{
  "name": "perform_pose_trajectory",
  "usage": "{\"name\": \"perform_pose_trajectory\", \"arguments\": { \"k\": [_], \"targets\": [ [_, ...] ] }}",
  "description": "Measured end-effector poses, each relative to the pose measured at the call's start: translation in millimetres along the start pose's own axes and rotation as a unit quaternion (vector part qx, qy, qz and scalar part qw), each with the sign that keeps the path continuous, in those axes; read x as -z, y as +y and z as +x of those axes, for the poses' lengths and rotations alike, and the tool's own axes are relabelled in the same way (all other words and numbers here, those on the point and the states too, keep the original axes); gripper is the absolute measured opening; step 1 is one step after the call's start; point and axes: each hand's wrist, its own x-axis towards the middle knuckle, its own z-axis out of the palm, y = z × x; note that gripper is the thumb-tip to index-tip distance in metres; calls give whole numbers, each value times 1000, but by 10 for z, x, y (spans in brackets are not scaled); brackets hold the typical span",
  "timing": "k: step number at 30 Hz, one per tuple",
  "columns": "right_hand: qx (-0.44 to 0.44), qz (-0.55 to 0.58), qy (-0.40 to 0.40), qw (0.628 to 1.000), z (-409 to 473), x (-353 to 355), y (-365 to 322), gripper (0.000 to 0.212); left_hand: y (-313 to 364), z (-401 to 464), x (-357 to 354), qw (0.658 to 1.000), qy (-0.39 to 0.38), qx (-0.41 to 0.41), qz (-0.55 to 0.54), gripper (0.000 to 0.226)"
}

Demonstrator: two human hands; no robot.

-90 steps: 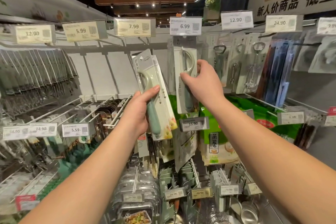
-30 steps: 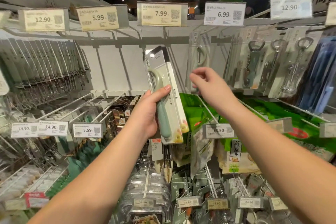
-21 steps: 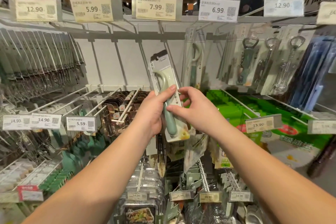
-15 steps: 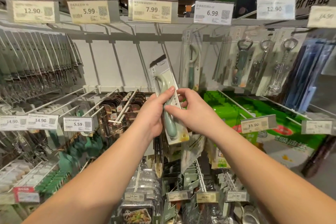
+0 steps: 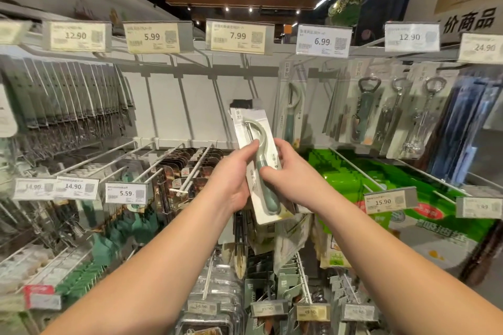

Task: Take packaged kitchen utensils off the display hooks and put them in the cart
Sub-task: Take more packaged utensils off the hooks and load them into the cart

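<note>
While a matching pack hangs on the 6.99 hook (image 5: 292, 106), the white-carded, green-handled peeler pack (image 5: 260, 168) is gripped before the display by both the left hand (image 5: 234, 174) and right hand (image 5: 290, 168).

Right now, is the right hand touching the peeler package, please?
Touching: the head view shows the right hand with fingers curled onto the peeler package.

A carded pale-green peeler pack (image 5: 260, 166) stands nearly upright, top tilted left, just below-left of the matching peeler pack (image 5: 291, 109) hanging under the 6.99 tag (image 5: 322, 41).
</note>
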Motion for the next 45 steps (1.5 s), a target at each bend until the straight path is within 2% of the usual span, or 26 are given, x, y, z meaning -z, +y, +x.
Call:
{"name": "perform_pose_trajectory", "arguments": {
  "k": [4,8,12,16,19,30,33,45],
  "targets": [
    [19,-54,-17,998,21,-34,-52,66,9,14,-11,1000,17,-25,3,36],
    [-15,-13,11,1000,44,54,4,53,57,-24,-17,1000,1,-26,-2,33],
    [-59,28,59,996,75,16,63,70,59,-23,-22,1000,-3,-27,-3,37],
    [-88,81,81,990,80,15,133,57,1,-24,-18,999,13,-29,-7,27],
    [-101,99,102,985,70,38,189,55,-30,-19,12,999,27,-30,-7,24],
    [-36,64,231,970,-8,349,202,65,120,-114,66,998,39,-35,-27,27],
    [-25,47,245,968,0,353,195,71,131,-159,41,999,28,-23,-29,18],
    [-17,17,270,963,109,431,132,72,188,-268,-46,999,15,-6,-35,16]
  ]
}}
